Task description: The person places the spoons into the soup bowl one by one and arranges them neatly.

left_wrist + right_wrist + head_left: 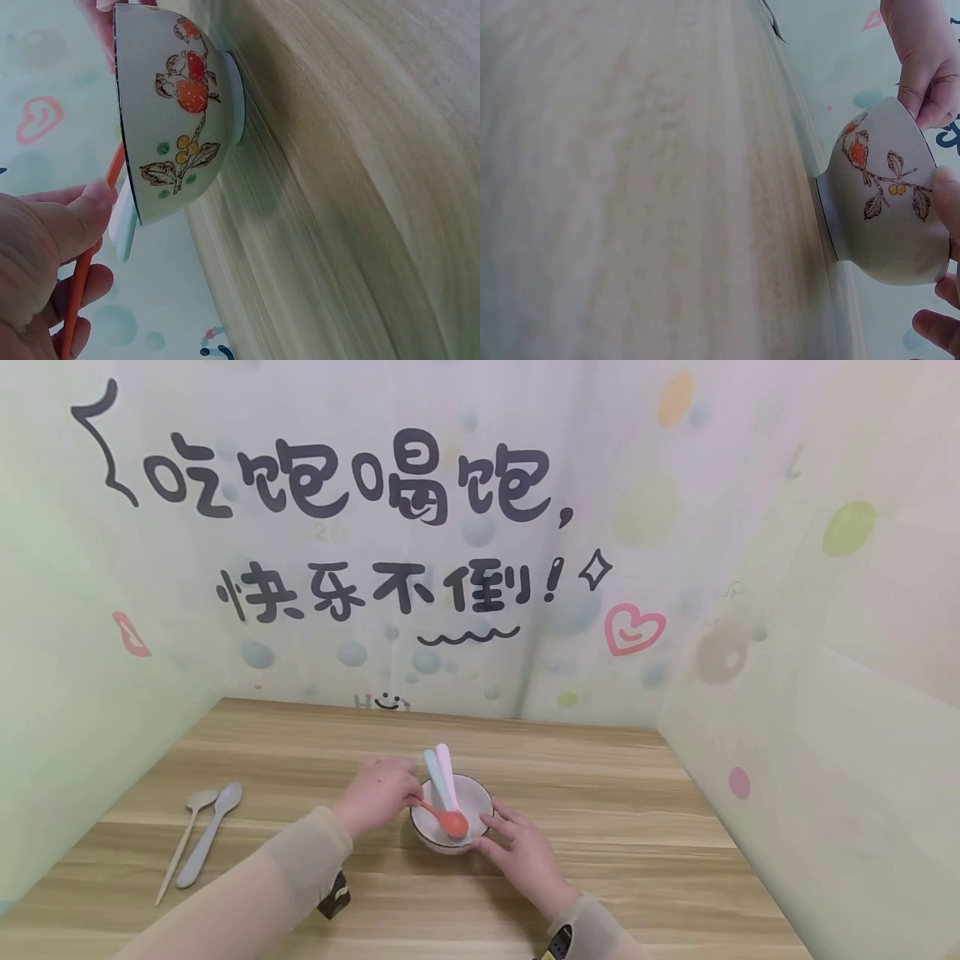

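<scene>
My left hand (381,793) pinches the thin handle of an orange spoon (453,824), whose round end hangs over the inside of a bowl (424,837). Orange handle also shows between the fingers in the left wrist view. The bowl is white with a dark rim, and its outside (176,112) carries painted orange birds, leaves and berries. Two more spoons, a blue-green one (435,768) and a pink one (444,760), lean in it, handles up at the back. At the bowl's right side, my right hand (525,856) holds the rim with thumb and fingers.
On the left of the wooden table (637,827) lie a beige long-handled spoon (180,847) and a grey-lilac spoon (210,839), side by side. Printed walls (450,677) enclose the table at the back and both sides.
</scene>
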A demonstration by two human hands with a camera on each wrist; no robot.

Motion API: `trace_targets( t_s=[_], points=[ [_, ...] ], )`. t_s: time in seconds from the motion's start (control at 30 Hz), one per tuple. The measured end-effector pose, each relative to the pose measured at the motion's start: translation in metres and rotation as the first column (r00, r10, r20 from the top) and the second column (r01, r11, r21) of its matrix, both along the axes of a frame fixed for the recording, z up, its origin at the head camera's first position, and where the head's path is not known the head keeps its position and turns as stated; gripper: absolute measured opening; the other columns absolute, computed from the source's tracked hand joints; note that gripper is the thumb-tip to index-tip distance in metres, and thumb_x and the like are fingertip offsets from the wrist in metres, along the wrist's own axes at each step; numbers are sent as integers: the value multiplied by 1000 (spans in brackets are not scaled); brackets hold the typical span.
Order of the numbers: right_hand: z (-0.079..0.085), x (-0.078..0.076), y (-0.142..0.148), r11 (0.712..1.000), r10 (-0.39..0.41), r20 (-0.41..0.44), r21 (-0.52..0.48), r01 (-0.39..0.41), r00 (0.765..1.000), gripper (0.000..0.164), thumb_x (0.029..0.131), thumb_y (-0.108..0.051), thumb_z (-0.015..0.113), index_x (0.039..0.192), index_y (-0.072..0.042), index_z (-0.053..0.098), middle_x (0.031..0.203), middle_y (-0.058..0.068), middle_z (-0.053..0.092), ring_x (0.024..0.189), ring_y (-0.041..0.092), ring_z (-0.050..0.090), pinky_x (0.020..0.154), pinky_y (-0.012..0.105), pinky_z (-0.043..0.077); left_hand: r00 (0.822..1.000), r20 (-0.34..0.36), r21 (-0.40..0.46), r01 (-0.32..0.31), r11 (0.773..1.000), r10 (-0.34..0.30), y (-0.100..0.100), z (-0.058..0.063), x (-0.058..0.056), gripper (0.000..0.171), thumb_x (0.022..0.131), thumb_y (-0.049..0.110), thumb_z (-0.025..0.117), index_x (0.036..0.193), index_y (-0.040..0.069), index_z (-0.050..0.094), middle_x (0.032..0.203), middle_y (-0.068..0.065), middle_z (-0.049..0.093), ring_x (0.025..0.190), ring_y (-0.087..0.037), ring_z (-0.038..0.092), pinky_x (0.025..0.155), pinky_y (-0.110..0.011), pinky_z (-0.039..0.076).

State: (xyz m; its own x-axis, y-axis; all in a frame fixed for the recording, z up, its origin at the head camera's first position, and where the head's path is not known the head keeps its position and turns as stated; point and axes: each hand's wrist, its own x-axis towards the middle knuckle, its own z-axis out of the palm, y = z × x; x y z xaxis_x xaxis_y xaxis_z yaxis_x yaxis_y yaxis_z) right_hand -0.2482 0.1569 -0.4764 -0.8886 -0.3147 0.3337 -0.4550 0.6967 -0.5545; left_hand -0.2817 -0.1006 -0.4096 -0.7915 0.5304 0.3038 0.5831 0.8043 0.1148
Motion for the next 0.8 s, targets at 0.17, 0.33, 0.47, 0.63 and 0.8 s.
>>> trace_targets(
  t_s=[0.17, 0.33, 0.47, 0.63, 0.8],
  points=[
    [0, -1, 0, 1000, 1, 8, -4, -1, 1000, 56, 86, -50, 65, 124, -10, 66, 143, 11, 48, 128, 36, 47, 101, 51, 38, 1000, 0, -13, 5, 1000, -5, 2, -1, 1, 5, 80, 18, 76, 77, 21, 75, 71, 13, 45, 73, -11, 47, 79, -39, 35],
    [-1, -1, 0, 1000, 0, 1, -4, 0, 1000, 56, 85, -50, 65, 123, -10, 66, 143, 11, 48, 128, 36, 47, 101, 51, 38, 1000, -6, -12, 5, 1000, -5, 4, 0, 3, 8, 79, 13, 77, 77, 21, 74, 72, 11, 44, 75, -14, 47, 82, -43, 34],
    [0, 0, 0, 1000, 7, -5, -6, -7, 1000, 56, 86, -51, 65, 123, -9, 66, 142, 12, 49, 127, 36, 47, 101, 51, 39, 1000, -17, -45, -6, 999, 6, 6, 0, 2, 10, 80, 11, 75, 77, 20, 73, 73, 10, 46, 77, -15, 49, 85, -46, 35],
    [-1, -1, 0, 1000, 1, 0, -4, -1, 1000, 56, 85, -51, 64, 123, -10, 66, 143, 11, 49, 127, 36, 47, 100, 52, 39, 1000, -27, -81, -16, 997, 14, 8, -3, 1, 11, 79, 10, 74, 75, 20, 72, 74, 9, 47, 77, -16, 47, 83, -43, 33],
    [-2, -1, 0, 1000, 0, 2, -6, 0, 1000, 56, 85, -52, 64, 123, -11, 66, 143, 11, 49, 127, 36, 47, 101, 52, 39, 1000, -28, -93, -14, 996, 12, 8, -5, 0, 14, 80, 11, 73, 71, 21, 69, 73, 9, 44, 77, -15, 44, 81, -41, 31]
  ],
)
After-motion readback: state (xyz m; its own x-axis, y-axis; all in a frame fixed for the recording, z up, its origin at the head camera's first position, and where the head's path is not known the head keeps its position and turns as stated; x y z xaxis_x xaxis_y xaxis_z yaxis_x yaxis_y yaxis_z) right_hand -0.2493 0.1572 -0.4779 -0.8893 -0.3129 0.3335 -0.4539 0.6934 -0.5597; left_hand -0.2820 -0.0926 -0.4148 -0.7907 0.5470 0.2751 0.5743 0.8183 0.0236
